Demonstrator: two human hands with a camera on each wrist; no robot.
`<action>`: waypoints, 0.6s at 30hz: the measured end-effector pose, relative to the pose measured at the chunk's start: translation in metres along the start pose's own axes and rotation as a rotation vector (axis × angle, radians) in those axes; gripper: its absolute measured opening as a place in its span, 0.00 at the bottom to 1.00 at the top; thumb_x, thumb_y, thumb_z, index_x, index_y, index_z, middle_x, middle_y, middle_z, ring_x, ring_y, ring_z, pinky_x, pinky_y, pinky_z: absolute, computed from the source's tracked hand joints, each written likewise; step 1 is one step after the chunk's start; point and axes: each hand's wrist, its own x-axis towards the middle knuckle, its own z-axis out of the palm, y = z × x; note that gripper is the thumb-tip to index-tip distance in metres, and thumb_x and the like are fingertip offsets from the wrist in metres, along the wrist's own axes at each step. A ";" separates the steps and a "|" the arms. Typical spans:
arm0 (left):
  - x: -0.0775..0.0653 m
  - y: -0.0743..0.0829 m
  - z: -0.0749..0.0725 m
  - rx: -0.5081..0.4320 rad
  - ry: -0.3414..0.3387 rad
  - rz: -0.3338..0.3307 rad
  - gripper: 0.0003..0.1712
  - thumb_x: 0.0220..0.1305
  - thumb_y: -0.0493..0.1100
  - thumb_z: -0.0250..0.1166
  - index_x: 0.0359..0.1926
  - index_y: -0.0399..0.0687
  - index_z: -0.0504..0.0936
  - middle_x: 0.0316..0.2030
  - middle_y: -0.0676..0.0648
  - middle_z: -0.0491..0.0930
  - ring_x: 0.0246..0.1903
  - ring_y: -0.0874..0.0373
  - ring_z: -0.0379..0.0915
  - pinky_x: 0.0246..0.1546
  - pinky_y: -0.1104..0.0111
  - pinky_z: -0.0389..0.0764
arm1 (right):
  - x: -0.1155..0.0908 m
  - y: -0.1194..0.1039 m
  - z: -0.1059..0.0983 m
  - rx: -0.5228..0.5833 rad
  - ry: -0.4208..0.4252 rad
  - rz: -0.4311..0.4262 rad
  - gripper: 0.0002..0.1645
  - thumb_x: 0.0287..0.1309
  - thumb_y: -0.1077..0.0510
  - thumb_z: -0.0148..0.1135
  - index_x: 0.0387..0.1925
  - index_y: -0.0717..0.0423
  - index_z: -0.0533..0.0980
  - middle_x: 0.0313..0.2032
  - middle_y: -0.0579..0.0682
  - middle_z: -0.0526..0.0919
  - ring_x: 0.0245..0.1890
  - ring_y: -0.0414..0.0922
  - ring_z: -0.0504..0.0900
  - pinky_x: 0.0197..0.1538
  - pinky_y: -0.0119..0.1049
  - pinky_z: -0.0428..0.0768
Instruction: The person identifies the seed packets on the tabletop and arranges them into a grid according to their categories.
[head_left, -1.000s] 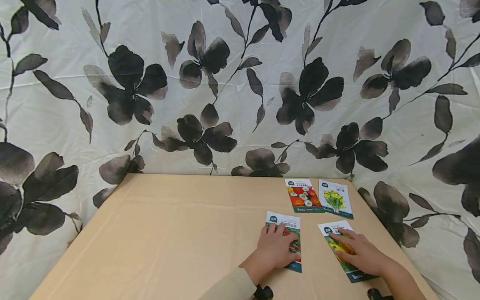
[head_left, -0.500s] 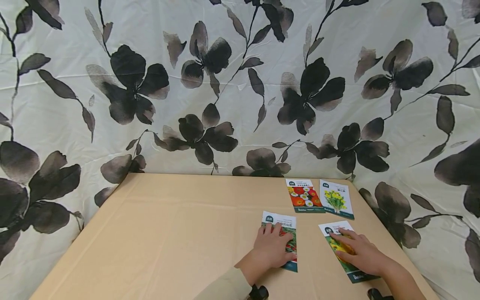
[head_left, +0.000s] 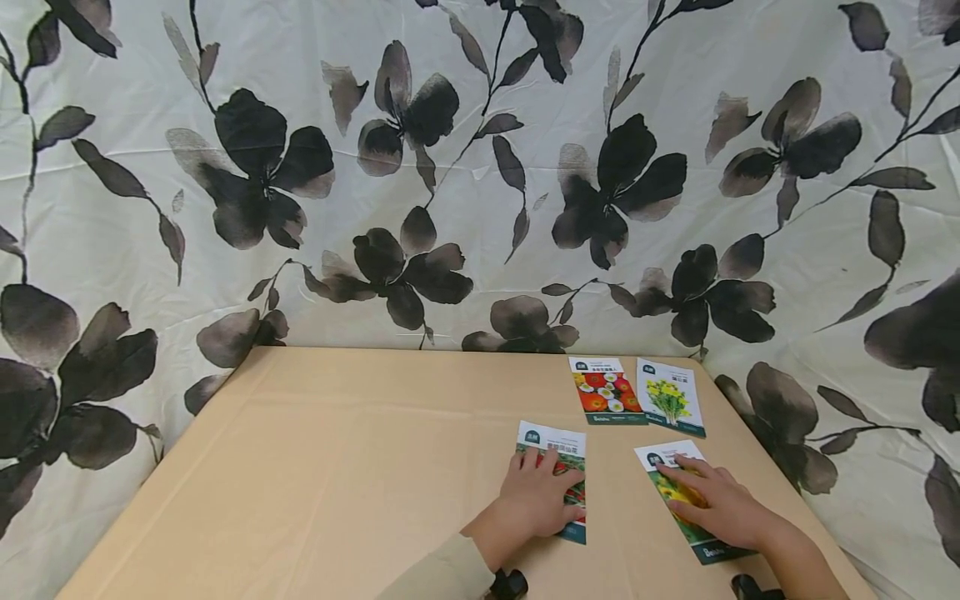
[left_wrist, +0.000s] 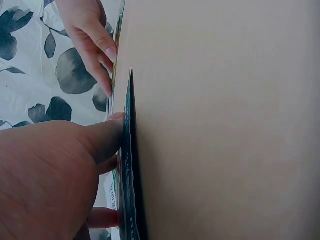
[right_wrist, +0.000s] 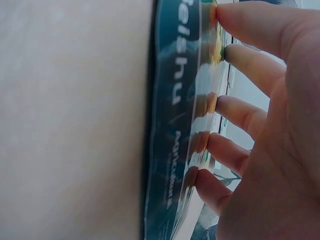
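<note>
My left hand (head_left: 534, 497) rests on a seed packet (head_left: 572, 446) with red flowers and a white top, its fingers spread over the front. In the left wrist view this packet (left_wrist: 131, 175) lies on the table under the fingertips, its near edge slightly raised. To the right, my right hand (head_left: 723, 504) presses spread fingertips on a slanted seed packet (head_left: 708, 552) with yellow flowers. The right wrist view shows that packet's dark teal bottom band (right_wrist: 175, 100) with white lettering, all the fingertips touching its shiny surface. Both hands partly cover the pictures.
Behind the hands, at the table's back right, lie a seed packet with red and white flowers (head_left: 607, 392) and one with yellow flowers (head_left: 670, 398), side by side. The tan table (head_left: 337, 467) meets a floral cloth (head_left: 510, 208) at its back edge.
My left hand has slid its seed packet a little to the left, widening the gap to the slanted packet. The right hand and the two back packets have stayed in place.
</note>
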 end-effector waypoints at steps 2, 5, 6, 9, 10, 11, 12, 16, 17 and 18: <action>-0.001 -0.002 0.001 -0.004 -0.002 -0.001 0.32 0.65 0.73 0.60 0.69 0.86 0.70 0.72 0.52 0.65 0.69 0.46 0.58 0.73 0.48 0.61 | 0.000 0.000 0.000 0.001 -0.001 0.000 0.41 0.60 0.33 0.66 0.72 0.42 0.71 0.74 0.66 0.61 0.61 0.61 0.68 0.52 0.61 0.77; -0.002 -0.005 0.001 -0.005 -0.005 0.006 0.31 0.65 0.73 0.59 0.69 0.85 0.70 0.73 0.51 0.64 0.69 0.45 0.58 0.74 0.48 0.60 | 0.001 -0.001 -0.001 0.003 -0.002 0.002 0.41 0.60 0.33 0.65 0.72 0.42 0.71 0.74 0.65 0.61 0.61 0.60 0.68 0.52 0.61 0.77; -0.003 -0.005 0.001 -0.005 -0.007 0.009 0.31 0.65 0.73 0.59 0.69 0.85 0.70 0.73 0.51 0.64 0.69 0.45 0.58 0.73 0.48 0.60 | 0.000 -0.001 -0.001 0.004 -0.002 0.002 0.41 0.61 0.33 0.65 0.72 0.42 0.71 0.74 0.66 0.61 0.61 0.61 0.68 0.53 0.62 0.77; -0.005 -0.008 0.001 0.011 -0.017 0.021 0.31 0.65 0.74 0.58 0.69 0.86 0.69 0.73 0.51 0.64 0.68 0.45 0.58 0.72 0.48 0.61 | 0.000 -0.001 -0.001 0.009 -0.006 0.005 0.41 0.61 0.34 0.65 0.72 0.42 0.71 0.74 0.66 0.61 0.61 0.61 0.67 0.53 0.64 0.76; -0.006 -0.009 0.000 0.016 -0.021 0.023 0.31 0.65 0.74 0.58 0.69 0.86 0.69 0.73 0.51 0.64 0.68 0.45 0.59 0.72 0.48 0.62 | 0.000 -0.001 -0.001 0.010 -0.008 0.006 0.41 0.61 0.34 0.65 0.72 0.42 0.71 0.74 0.66 0.61 0.61 0.61 0.67 0.53 0.64 0.76; -0.006 -0.010 0.000 0.021 -0.024 0.026 0.31 0.65 0.74 0.58 0.69 0.86 0.69 0.72 0.51 0.64 0.68 0.45 0.59 0.72 0.48 0.62 | -0.001 -0.001 -0.001 0.009 -0.009 0.009 0.41 0.61 0.34 0.65 0.72 0.42 0.71 0.74 0.66 0.61 0.61 0.61 0.67 0.53 0.64 0.77; -0.007 -0.011 0.000 0.026 -0.026 0.027 0.31 0.65 0.74 0.58 0.69 0.86 0.69 0.72 0.51 0.64 0.68 0.45 0.59 0.72 0.48 0.62 | -0.001 -0.001 -0.001 0.008 -0.011 0.010 0.41 0.61 0.34 0.65 0.72 0.41 0.71 0.74 0.66 0.60 0.61 0.61 0.67 0.53 0.63 0.77; -0.009 -0.014 -0.002 0.043 -0.028 0.033 0.32 0.65 0.75 0.57 0.69 0.86 0.69 0.73 0.51 0.64 0.68 0.45 0.59 0.71 0.48 0.63 | 0.000 -0.002 -0.002 0.006 -0.009 -0.002 0.41 0.62 0.34 0.65 0.72 0.42 0.71 0.74 0.67 0.60 0.60 0.61 0.67 0.52 0.62 0.77; -0.010 -0.014 -0.002 0.047 -0.027 0.034 0.32 0.65 0.75 0.57 0.69 0.86 0.69 0.73 0.51 0.63 0.68 0.45 0.59 0.71 0.48 0.64 | 0.000 -0.002 -0.002 0.005 -0.008 -0.002 0.41 0.62 0.33 0.65 0.72 0.41 0.71 0.74 0.66 0.60 0.61 0.61 0.67 0.53 0.62 0.77; -0.010 -0.015 -0.002 0.050 -0.028 0.035 0.32 0.65 0.75 0.57 0.69 0.86 0.69 0.73 0.51 0.63 0.68 0.46 0.59 0.71 0.48 0.64 | 0.000 -0.002 -0.002 0.006 -0.008 -0.008 0.41 0.62 0.34 0.64 0.72 0.42 0.70 0.74 0.67 0.60 0.60 0.62 0.67 0.52 0.63 0.77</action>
